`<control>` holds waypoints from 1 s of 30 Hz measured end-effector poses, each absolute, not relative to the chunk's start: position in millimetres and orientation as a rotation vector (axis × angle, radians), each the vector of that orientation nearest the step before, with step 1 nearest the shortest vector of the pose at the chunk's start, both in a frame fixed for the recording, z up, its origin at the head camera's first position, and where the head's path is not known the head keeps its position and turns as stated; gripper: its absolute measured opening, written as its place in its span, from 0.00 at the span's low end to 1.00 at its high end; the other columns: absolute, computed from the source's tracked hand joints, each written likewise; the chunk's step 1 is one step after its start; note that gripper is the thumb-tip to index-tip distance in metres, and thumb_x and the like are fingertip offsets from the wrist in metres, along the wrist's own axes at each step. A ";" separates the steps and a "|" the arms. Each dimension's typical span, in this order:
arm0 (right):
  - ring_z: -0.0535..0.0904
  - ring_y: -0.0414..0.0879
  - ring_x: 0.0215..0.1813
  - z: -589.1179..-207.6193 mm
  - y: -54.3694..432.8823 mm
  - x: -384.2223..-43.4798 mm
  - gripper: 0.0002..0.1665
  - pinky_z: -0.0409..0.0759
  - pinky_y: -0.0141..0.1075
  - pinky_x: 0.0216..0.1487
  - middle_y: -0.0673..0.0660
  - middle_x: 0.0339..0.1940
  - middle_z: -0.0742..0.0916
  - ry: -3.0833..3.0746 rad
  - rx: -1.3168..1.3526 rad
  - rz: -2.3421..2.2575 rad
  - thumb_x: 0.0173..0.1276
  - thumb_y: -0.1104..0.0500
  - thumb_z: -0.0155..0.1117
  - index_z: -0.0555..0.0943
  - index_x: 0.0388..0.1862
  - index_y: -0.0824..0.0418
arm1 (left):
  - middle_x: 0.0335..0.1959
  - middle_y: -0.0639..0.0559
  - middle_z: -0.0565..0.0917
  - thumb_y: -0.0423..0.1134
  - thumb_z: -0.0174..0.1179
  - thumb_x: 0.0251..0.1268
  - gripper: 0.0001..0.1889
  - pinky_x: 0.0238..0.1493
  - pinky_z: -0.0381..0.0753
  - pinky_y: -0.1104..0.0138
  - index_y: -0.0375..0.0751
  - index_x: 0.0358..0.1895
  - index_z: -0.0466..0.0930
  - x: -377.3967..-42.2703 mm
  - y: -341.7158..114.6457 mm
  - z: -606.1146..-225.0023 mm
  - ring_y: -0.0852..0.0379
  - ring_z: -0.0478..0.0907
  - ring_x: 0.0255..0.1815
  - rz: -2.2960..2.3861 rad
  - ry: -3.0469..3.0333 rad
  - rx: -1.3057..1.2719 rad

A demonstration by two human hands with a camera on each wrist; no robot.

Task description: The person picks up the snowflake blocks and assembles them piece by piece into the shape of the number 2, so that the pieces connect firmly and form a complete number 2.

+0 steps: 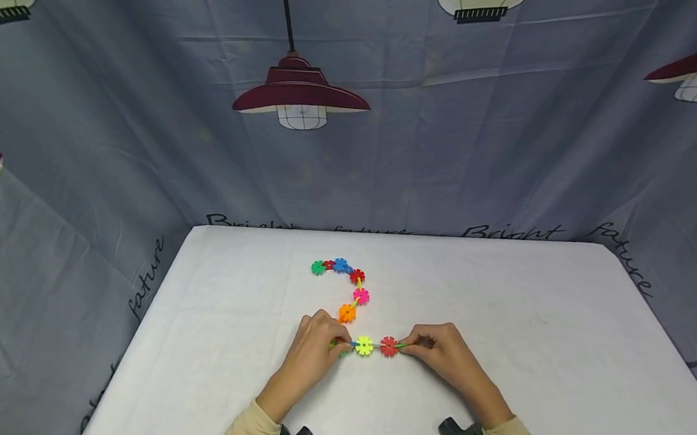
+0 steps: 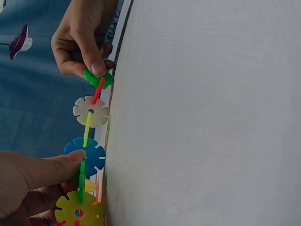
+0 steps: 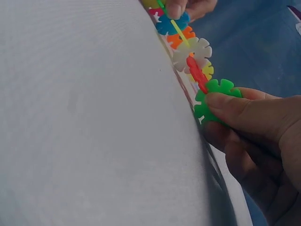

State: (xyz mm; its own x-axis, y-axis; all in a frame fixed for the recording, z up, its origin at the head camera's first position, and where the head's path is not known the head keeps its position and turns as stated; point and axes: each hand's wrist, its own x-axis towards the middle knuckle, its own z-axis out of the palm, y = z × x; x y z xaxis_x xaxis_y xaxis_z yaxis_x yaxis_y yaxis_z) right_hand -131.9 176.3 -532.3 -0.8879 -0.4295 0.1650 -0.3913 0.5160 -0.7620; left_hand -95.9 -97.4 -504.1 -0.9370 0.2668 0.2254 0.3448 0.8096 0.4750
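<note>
Between the two hands runs a chain of slotted plastic snowflake discs, joined edge to edge. My left hand (image 1: 316, 346) pinches a blue disc (image 2: 94, 157) between thumb and fingers. At the other end, the thumb and fingers of my right hand (image 1: 445, 354) pinch a green disc (image 3: 223, 86). From the blue disc toward the green one come a yellow disc (image 1: 364, 346), a white disc (image 3: 194, 52) seen face-on in the wrist views, and a red disc (image 1: 389, 346). A yellow-green disc (image 2: 75, 207) sits beside the left fingers, which partly hide the neighbouring pieces.
Beyond the left hand, more linked discs curve over the white table (image 1: 241, 284): an orange disc (image 1: 347, 313), a pink disc (image 1: 361, 296), a blue disc (image 1: 340, 265) and a green end disc (image 1: 318, 268). A grey printed curtain (image 1: 391, 165) hangs behind the table.
</note>
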 end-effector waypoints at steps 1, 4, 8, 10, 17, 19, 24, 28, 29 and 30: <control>0.75 0.30 0.26 -531.9 175.9 -131.8 0.07 0.79 0.28 0.29 0.45 0.31 0.92 2.698 -0.732 -1.335 0.59 0.62 0.80 0.91 0.30 0.48 | 0.27 0.61 0.88 0.41 0.78 0.55 0.04 0.40 0.62 0.67 0.49 0.28 0.91 -96.0 -97.4 -503.7 0.61 0.75 0.38 -0.783 -2.848 -0.484; 0.75 0.29 0.26 -530.3 174.8 -131.5 0.08 0.78 0.28 0.29 0.42 0.30 0.92 2.720 -0.744 -1.304 0.59 0.61 0.80 0.90 0.30 0.47 | 0.28 0.61 0.89 0.41 0.77 0.55 0.04 0.40 0.62 0.67 0.49 0.28 0.91 -96.2 -97.3 -503.5 0.61 0.75 0.38 -0.767 -2.849 -0.486; 0.75 0.28 0.27 -526.6 173.9 -130.6 0.06 0.78 0.28 0.29 0.42 0.29 0.91 2.768 -0.798 -1.233 0.60 0.61 0.79 0.90 0.31 0.49 | 0.28 0.61 0.89 0.41 0.77 0.55 0.04 0.39 0.61 0.68 0.50 0.29 0.91 -96.0 -97.3 -503.2 0.60 0.75 0.38 -0.745 -2.843 -0.496; 0.76 0.28 0.27 -526.7 173.9 -130.3 0.05 0.78 0.28 0.30 0.42 0.29 0.91 2.783 -0.810 -1.221 0.61 0.59 0.79 0.90 0.31 0.49 | 0.28 0.61 0.89 0.41 0.77 0.55 0.04 0.40 0.61 0.68 0.50 0.29 0.91 -95.8 -97.4 -503.0 0.61 0.75 0.38 -0.744 -2.845 -0.495; 0.80 0.30 0.29 -535.0 175.5 -130.6 0.06 0.81 0.29 0.31 0.43 0.29 0.91 2.743 -0.707 -1.343 0.61 0.60 0.79 0.89 0.32 0.47 | 0.29 0.62 0.89 0.42 0.77 0.56 0.04 0.40 0.61 0.67 0.50 0.30 0.92 -95.8 -97.1 -503.9 0.61 0.75 0.38 -0.766 -2.851 -0.495; 0.81 0.30 0.29 -535.1 175.8 -130.9 0.07 0.82 0.30 0.32 0.43 0.30 0.91 2.726 -0.701 -1.355 0.61 0.60 0.79 0.89 0.32 0.47 | 0.29 0.62 0.89 0.43 0.77 0.56 0.04 0.40 0.62 0.67 0.50 0.30 0.92 -96.0 -97.0 -503.7 0.61 0.76 0.39 -0.770 -2.858 -0.490; 0.82 0.31 0.30 -533.6 176.5 -132.0 0.06 0.83 0.30 0.34 0.44 0.33 0.92 2.675 -0.676 -1.363 0.60 0.60 0.79 0.91 0.31 0.48 | 0.30 0.62 0.90 0.43 0.76 0.57 0.04 0.41 0.62 0.67 0.51 0.31 0.92 -96.1 -97.2 -502.2 0.61 0.76 0.40 -0.768 -2.877 -0.482; 0.81 0.31 0.29 -535.2 176.7 -133.3 0.05 0.82 0.30 0.31 0.46 0.33 0.93 2.632 -0.679 -1.402 0.60 0.60 0.79 0.91 0.30 0.49 | 0.30 0.62 0.90 0.44 0.76 0.57 0.04 0.41 0.62 0.67 0.51 0.31 0.92 -96.0 -98.2 -502.3 0.61 0.76 0.40 -0.759 -2.873 -0.493; 0.80 0.31 0.28 -535.9 176.6 -133.4 0.06 0.82 0.30 0.31 0.47 0.33 0.93 2.620 -0.679 -1.416 0.60 0.60 0.79 0.91 0.30 0.48 | 0.30 0.62 0.90 0.44 0.76 0.57 0.04 0.41 0.62 0.67 0.51 0.31 0.92 -95.9 -98.5 -502.5 0.61 0.75 0.40 -0.757 -2.873 -0.496; 0.80 0.31 0.28 -536.5 176.3 -133.6 0.06 0.81 0.29 0.30 0.47 0.33 0.93 2.609 -0.678 -1.426 0.60 0.60 0.79 0.91 0.30 0.48 | 0.30 0.62 0.90 0.44 0.76 0.57 0.04 0.41 0.62 0.67 0.51 0.31 0.92 -96.0 -98.8 -502.8 0.61 0.75 0.40 -0.756 -2.871 -0.500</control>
State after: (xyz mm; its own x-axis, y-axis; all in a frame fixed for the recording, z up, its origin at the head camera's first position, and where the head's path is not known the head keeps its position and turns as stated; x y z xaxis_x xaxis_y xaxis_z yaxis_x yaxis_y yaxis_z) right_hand -133.6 176.3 -536.5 -0.8970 -0.4226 0.1294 -0.3370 0.4648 -0.8188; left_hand -96.0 -98.8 -502.8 -0.9365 0.2827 0.2074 0.3482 0.8195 0.4551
